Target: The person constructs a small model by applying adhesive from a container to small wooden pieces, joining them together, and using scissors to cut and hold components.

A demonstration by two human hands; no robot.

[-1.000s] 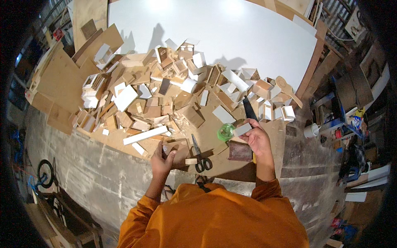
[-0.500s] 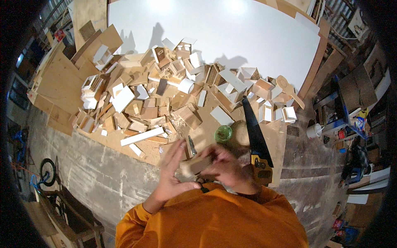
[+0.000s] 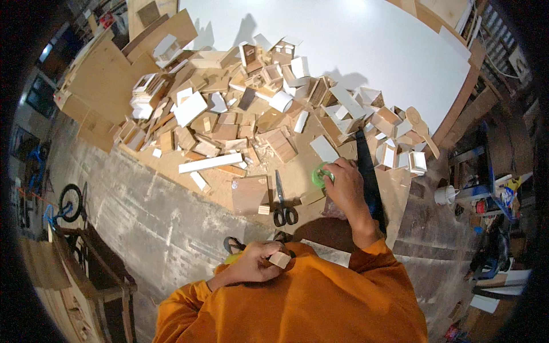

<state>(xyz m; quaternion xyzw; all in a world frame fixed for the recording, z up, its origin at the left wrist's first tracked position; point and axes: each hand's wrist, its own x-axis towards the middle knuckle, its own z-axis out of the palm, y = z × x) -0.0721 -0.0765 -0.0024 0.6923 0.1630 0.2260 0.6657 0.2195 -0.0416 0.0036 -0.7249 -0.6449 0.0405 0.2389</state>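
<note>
My left hand (image 3: 257,263) is closed around a small wooden block (image 3: 280,259), held close in front of my orange top. My right hand (image 3: 346,186) reaches forward over the work board, its fingers curled on the right side of a small round green container (image 3: 321,175). What the container holds is mostly hidden by the fingers. Between my hands lie scissors (image 3: 280,200) with black handles, blades pointing away. Beside my right forearm, a handsaw's dark blade (image 3: 370,177) shows partly; its handle is hidden.
A large heap of wooden offcuts (image 3: 229,123) covers the far left and middle. A flat brown wooden piece (image 3: 250,193) lies left of the scissors, with a small block (image 3: 263,210) at its corner. Behind stands a large white panel (image 3: 343,40). A wooden stand (image 3: 97,291) is at lower left.
The wooden block was in front of my right hand, with the left open beside it; now the left holds it nearer my body. My right hand has moved forward to the green container.
</note>
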